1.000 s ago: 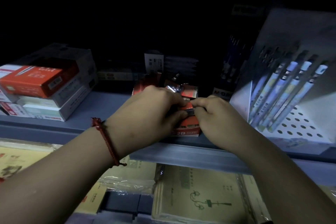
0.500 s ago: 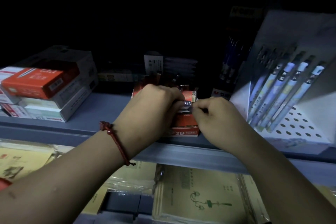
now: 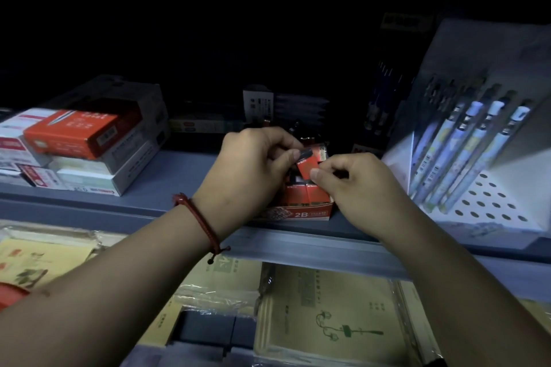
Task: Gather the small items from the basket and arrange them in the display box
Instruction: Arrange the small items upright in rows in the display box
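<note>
An orange display box (image 3: 310,213) marked 2B stands at the front of the grey shelf (image 3: 179,176), with several small orange-and-black packets (image 3: 307,195) standing in it. Just above the box, my left hand (image 3: 250,167) and my right hand (image 3: 354,185) pinch one small orange-and-black packet (image 3: 307,164) between them, my left fingers on its top end, my right thumb and forefinger on its lower end. The packet is tilted. No basket can be made out.
Stacked orange and white boxes (image 3: 77,146) fill the shelf's left. A white perforated stand with several pens (image 3: 477,152) rises at the right. Wrapped notebooks (image 3: 325,319) lie on the lower level. The back of the shelf is dark.
Both hands have lifted away from the box's contents, and a single packet is now held up between them, clear of the row below.
</note>
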Tool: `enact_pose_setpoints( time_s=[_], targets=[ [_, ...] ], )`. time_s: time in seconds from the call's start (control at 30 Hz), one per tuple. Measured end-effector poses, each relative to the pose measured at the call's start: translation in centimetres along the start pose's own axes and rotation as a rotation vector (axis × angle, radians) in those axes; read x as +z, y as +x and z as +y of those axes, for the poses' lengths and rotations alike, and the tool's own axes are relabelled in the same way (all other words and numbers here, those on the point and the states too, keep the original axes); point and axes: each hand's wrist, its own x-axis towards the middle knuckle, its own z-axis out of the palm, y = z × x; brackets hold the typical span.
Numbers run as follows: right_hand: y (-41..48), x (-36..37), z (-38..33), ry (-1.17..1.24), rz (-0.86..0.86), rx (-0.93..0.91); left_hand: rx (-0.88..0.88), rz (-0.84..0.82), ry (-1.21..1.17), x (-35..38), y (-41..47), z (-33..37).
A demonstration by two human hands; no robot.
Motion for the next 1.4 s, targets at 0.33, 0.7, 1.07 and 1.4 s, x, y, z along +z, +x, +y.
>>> enact_pose_setpoints(
  time_s=[0.33,0.7,1.07,1.4],
  targets=[
    [0.4,0.1,0.1,-0.168,0.057,-0.026,0.075,-0.055,0.138,0.0,-0.1,0.5],
    [0.8,-0.4,0.3,-0.07,0.108,-0.043,0.244,-0.24,0.423,0.2,-0.1,0.8],
    [1.0,0.0,0.2,-0.155,0.094,-0.028,0.341,-0.322,0.507,0.6,-0.1,0.5],
    [1.1,0.0,-0.1,-0.265,0.015,-0.067,0.345,-0.321,0.435,0.3,0.3,-0.1]
  ],
)
